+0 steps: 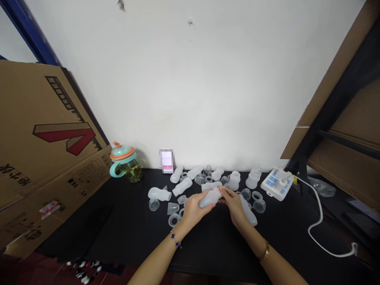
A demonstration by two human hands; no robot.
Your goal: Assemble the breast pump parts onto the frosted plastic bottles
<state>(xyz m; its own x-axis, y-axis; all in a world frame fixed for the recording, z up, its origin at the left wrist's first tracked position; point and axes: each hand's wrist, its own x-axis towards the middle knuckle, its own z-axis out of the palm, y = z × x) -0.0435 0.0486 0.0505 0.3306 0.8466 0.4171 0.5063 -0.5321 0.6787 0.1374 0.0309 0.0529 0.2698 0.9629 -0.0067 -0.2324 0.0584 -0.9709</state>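
A frosted white bottle (pixel 209 198) lies in my left hand (pixel 196 208), its fingers wrapped round the body. At the bottle's right end, my right hand (pixel 233 202) has its thumb and fingers pinched on the neck. Several more frosted bottles (pixel 159 194) lie on the black table (pixel 133 229) around my hands, and one upright bottle (pixel 234 181) stands just behind my right hand. Clear caps (pixel 154 204) and ring collars (pixel 173 220) are scattered between them. Another bottle (pixel 248 211) lies partly hidden behind my right forearm.
A teal-lidded glass jug (pixel 126 164) stands at the back left, beside a large cardboard box (pixel 44 138). A phone-like screen (pixel 166 161) leans on the wall. At the right are a white power strip (pixel 276 183), its cable (pixel 320 215) and a plastic bag (pixel 322 187).
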